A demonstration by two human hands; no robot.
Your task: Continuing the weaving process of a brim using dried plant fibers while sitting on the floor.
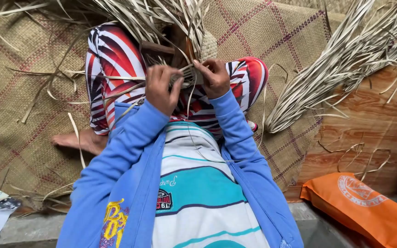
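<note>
Nearest: blue jacket sleeves [125, 156] and a striped shirt fill the lower view, running up to both hands.
Left grip: left hand [161, 89] curls its fingers narrow around the near edge of a small woven strip piece [187, 77], thumb pressing on top.
Right grip: right hand [214, 78] pinches the same piece from the opposite side, fingers closed on it.
Where it sits: woven strip piece lies between the two grips, above the lap in red, white and black patterned trousers [111, 55]; loose ends trail down from both grips toward the shirt.
Handling: judged light, thin and springy; strips likely bend easily but may crease or split if folded hard. Best taken close to the woven part, flat between thumb and fingertip.
Beyond the grips: dried leaf strips [161, 14] fan outward.
Right of the grips: bundle of strips [345, 59] on a woven mat [19, 124].
Near right: orange bag [368, 204].
</note>
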